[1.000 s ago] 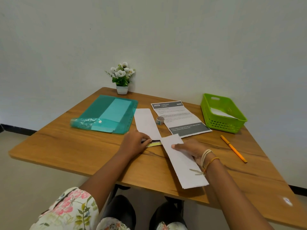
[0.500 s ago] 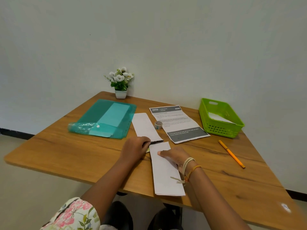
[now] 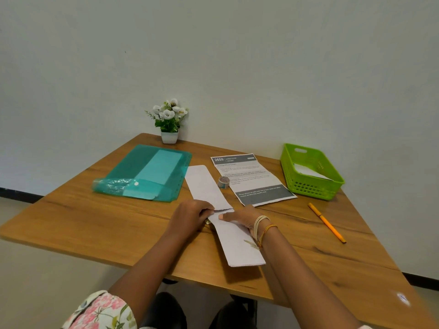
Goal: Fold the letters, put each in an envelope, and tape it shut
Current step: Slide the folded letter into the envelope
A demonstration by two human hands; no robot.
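Note:
A long white envelope (image 3: 237,245) lies near the table's front edge, its open end pointing away from me. My right hand (image 3: 242,218) rests on that end, thumb flat on the paper. At the envelope's mouth, my left hand (image 3: 190,216) pinches a folded letter (image 3: 208,222); only a thin dark edge and a yellowish corner of it show. A second white envelope (image 3: 203,184) lies just beyond. Further back lies an unfolded printed letter (image 3: 251,179) with a small tape roll (image 3: 223,182) standing on its left edge.
A green basket (image 3: 311,184) holding white paper stands at the back right. An orange pen (image 3: 326,222) lies right of my hands. A teal plastic folder (image 3: 145,172) lies at the back left, and a small flower pot (image 3: 169,137) stands by the wall.
My right hand has swung the near envelope into line with the far one. The folded letter in my left hand, with a yellow strip showing earlier, now sits mostly hidden at the envelope's mouth.

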